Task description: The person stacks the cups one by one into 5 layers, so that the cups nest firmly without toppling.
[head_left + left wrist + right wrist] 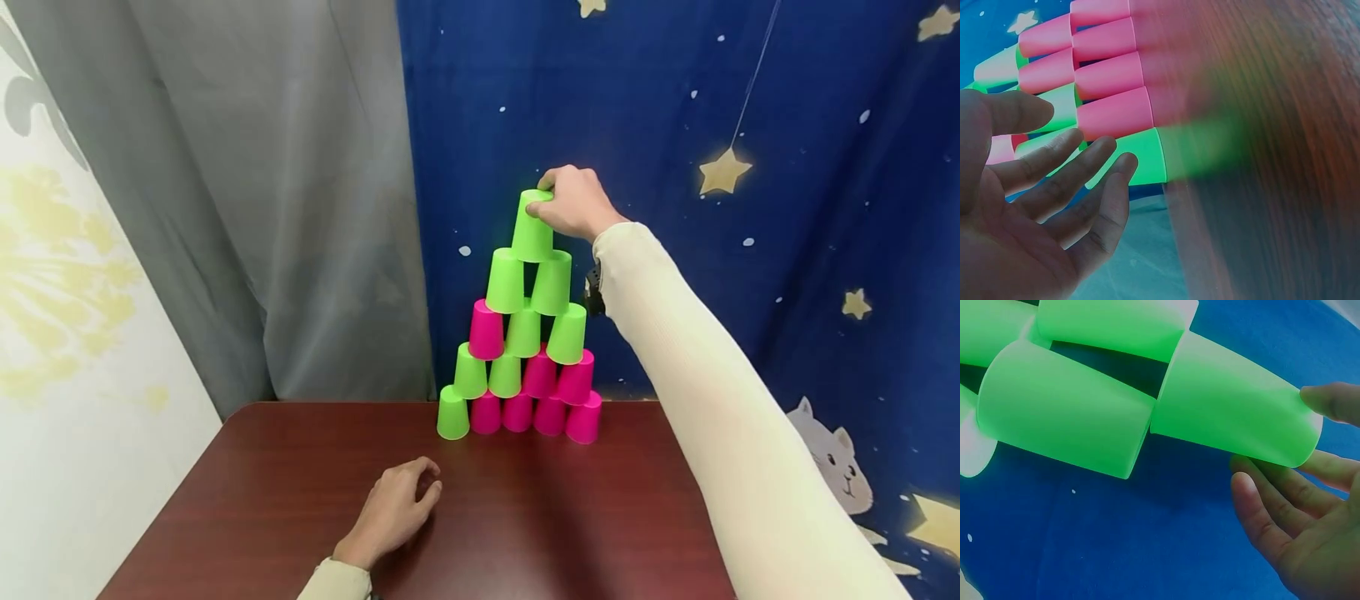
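Green top cup, upturned, crowns pyramid; right hand pinches its top; left hand relaxed on table.

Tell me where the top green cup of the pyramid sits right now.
In the head view the top green cup caps the cup pyramid at the table's far edge, resting on two green cups, with the right hand at its top.

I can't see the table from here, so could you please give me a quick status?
Right hand grips top green cup of cup pyramid. Left hand rests on table, holding nothing. Nothing in the way.
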A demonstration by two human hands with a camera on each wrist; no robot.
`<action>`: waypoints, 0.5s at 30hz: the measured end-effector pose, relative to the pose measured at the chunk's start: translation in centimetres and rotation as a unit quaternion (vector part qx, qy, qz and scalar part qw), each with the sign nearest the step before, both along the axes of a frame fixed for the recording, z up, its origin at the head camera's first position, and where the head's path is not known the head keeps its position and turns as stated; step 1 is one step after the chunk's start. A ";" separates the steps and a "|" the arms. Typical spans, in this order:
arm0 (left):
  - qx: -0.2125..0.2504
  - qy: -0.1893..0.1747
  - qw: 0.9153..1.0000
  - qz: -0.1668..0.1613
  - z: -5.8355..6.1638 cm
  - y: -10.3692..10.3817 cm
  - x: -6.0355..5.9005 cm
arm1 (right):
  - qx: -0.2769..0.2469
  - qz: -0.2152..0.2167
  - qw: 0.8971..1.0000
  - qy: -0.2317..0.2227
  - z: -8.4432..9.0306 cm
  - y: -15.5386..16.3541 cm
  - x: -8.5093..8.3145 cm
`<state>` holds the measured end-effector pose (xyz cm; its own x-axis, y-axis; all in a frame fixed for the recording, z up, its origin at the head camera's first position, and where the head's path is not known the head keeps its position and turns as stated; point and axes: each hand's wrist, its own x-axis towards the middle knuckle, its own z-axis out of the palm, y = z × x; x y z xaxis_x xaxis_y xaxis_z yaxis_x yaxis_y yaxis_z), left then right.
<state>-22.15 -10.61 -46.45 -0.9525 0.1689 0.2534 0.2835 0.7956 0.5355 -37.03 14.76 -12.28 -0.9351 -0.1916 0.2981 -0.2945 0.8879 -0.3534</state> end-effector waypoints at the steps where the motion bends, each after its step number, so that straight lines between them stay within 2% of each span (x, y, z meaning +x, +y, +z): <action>1: -0.003 0.001 1.000 -0.001 -0.1 0.0 0.0 | -0.002 -0.004 1.000 -0.002 -0.1 0.1 -0.1; 9: -0.005 -0.003 1.000 -0.001 -0.3 -0.2 0.2 | -0.003 -0.006 1.000 -0.009 -0.7 -0.1 0.2; 12: -0.009 0.000 1.000 0.000 -0.1 -0.3 0.3 | 0.002 -0.002 1.000 0.009 -1.1 -0.1 0.7; 15: -0.018 0.015 1.000 0.006 0.1 -0.4 0.2 | 0.024 -0.006 0.998 0.049 -1.8 0.1 1.6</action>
